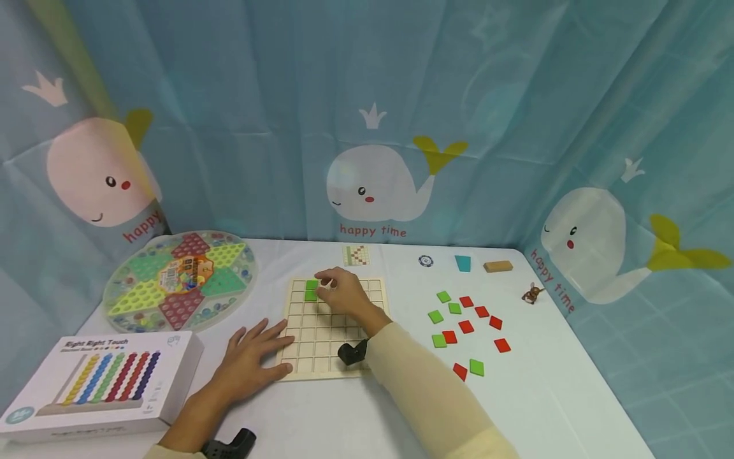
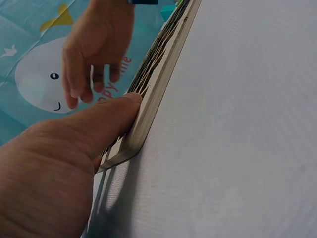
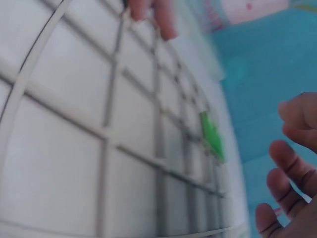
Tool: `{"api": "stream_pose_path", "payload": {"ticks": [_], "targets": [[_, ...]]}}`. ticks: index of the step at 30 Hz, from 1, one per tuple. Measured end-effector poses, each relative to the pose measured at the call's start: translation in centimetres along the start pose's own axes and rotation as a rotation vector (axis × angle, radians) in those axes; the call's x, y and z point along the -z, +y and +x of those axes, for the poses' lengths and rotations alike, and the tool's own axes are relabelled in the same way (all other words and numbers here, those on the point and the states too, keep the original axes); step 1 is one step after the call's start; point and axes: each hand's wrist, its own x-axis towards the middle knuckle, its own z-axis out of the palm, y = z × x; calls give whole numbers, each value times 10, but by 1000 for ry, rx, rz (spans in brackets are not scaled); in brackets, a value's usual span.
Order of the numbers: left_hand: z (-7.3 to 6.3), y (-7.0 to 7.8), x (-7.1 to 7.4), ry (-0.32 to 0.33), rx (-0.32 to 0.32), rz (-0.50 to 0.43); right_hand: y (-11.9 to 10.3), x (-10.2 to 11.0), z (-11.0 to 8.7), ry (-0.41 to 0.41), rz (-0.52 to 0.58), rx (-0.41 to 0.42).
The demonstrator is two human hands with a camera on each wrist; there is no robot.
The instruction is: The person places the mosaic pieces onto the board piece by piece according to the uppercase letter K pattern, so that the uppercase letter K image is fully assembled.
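Note:
A pale wooden grid board lies on the white table, with two green square tiles in cells near its far left corner. Beside these tiles my right hand hovers over the board, thumb and index finger apart with a gap between them. No tile shows among its loosely bent fingers in the right wrist view. My left hand spreads its fingers along the board's left edge. Its thumb rests on the board's corner in the left wrist view.
Several loose green and red tiles lie right of the board. Behind it is a small patterned card. A chip, teal piece, wooden block and brown figurine sit farther right. A round game board and white box stand left.

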Motion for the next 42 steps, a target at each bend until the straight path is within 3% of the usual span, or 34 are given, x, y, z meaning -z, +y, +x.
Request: {"api": "stream_pose_path", "payload": {"ticks": [12,22,33,42], "targets": [[-3,1,3,5,1,-2,-47,54,-26,34,-14,191],[-4,0,3,12,-1,-14,-67,96,-64,32,36,282],[-4,0,0,10,4,-18,-59,142,-124,99,-66,314],[-1,2,1,1,7,-20,-16,179,-170,76,-136,297]]}}
